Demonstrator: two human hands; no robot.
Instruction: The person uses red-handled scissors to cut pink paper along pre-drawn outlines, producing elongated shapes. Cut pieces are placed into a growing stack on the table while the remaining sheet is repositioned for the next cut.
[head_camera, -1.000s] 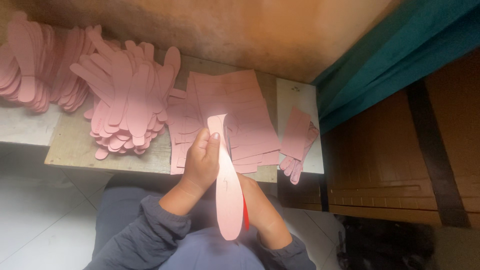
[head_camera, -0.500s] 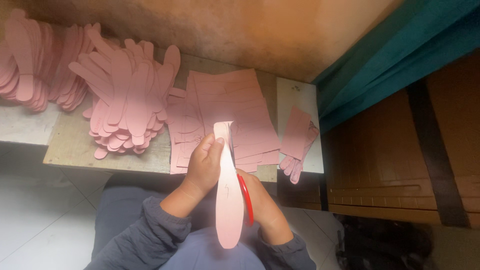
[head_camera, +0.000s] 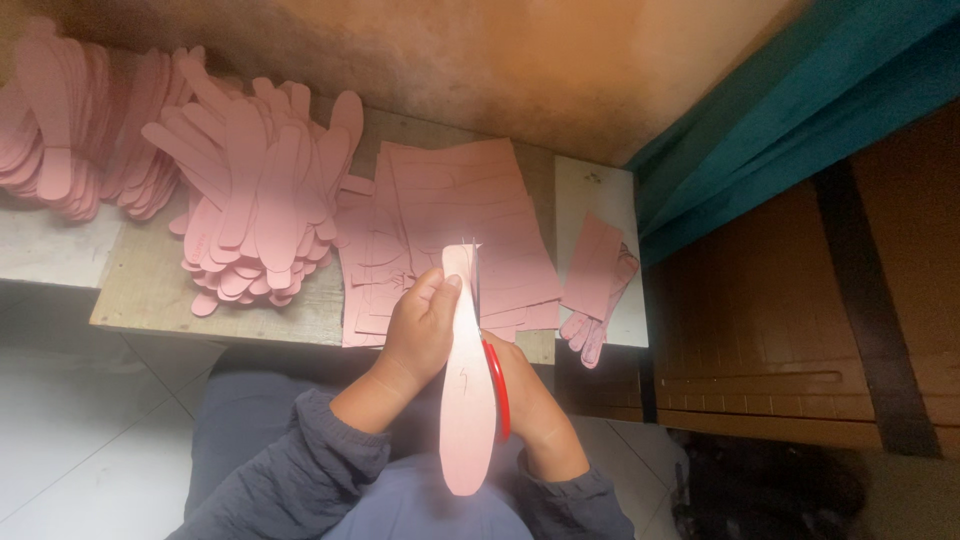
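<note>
- The left hand (head_camera: 425, 330), near the middle of the frame, pinches a long pink sole-shaped cutout (head_camera: 467, 385) with its grip pressed together on the upper part; the cutout hangs down over the lap.
- The right hand (head_camera: 530, 405) sits mostly behind the cutout with the red-handled scissors (head_camera: 495, 385); its grip is closed through the handles, and the thin blades rise along the right edge of the cutout to its top.
- Risk, in my judgement: the left fingertips (head_camera: 440, 290) are just beside the blades, so a small slip could nick them.
- Also, the cutout is held only near the top; its free lower end may bend and pull the cut away from the outline.
- The tabletop (head_camera: 150, 300) is crowded: a heap of finished pink cutouts (head_camera: 255, 200) in the upper left, another pile (head_camera: 50, 130) at the far left edge, and a stack of marked pink sheets (head_camera: 470, 215) just above the hands.
- A small bundle of pink pieces (head_camera: 598, 285) lies near the right edge of the tabletop and could fall if touched.
- Open room is mainly over the lap; the wall closes the top, the brown wooden panel (head_camera: 800, 330) the right.
</note>
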